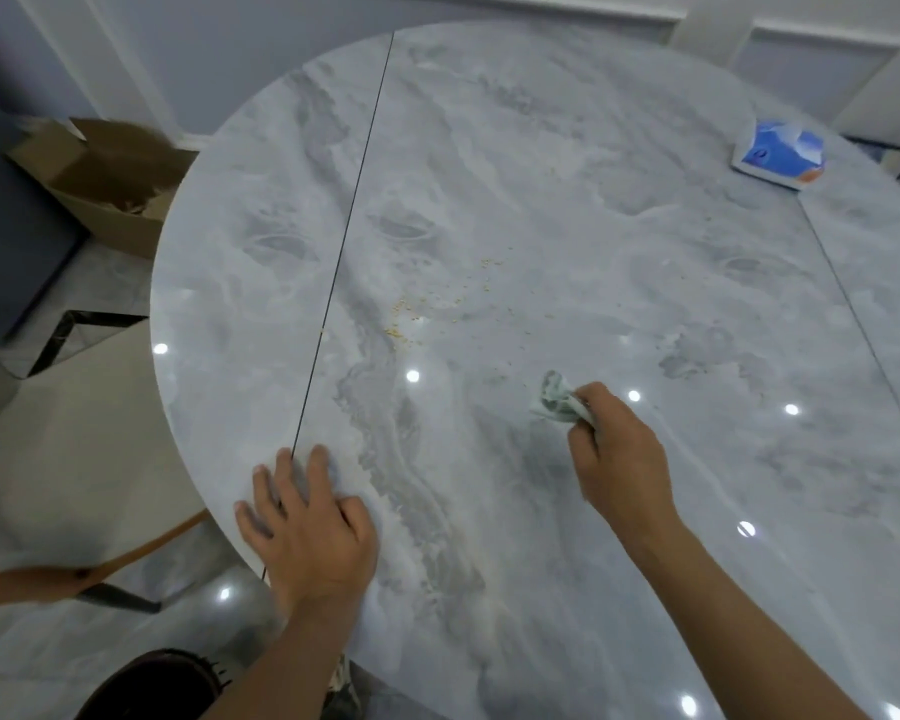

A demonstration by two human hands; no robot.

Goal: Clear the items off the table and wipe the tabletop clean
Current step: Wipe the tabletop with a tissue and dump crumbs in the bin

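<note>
A round grey marble table [567, 200] fills the view. My right hand [619, 454] grips a crumpled white tissue [554, 397] and holds it against the tabletop near the middle front. Small yellow crumbs [411, 319] lie scattered on the marble just beyond and left of the tissue. My left hand [302, 522] rests flat on the table's near left edge, fingers spread, over a dark seam line. A blue and white tissue pack [780, 155] sits at the far right of the table.
An open cardboard box [110, 179] stands on the floor beyond the table's left side. A beige chair [74, 459] with a wooden frame sits close to the left edge. A wall runs behind the table.
</note>
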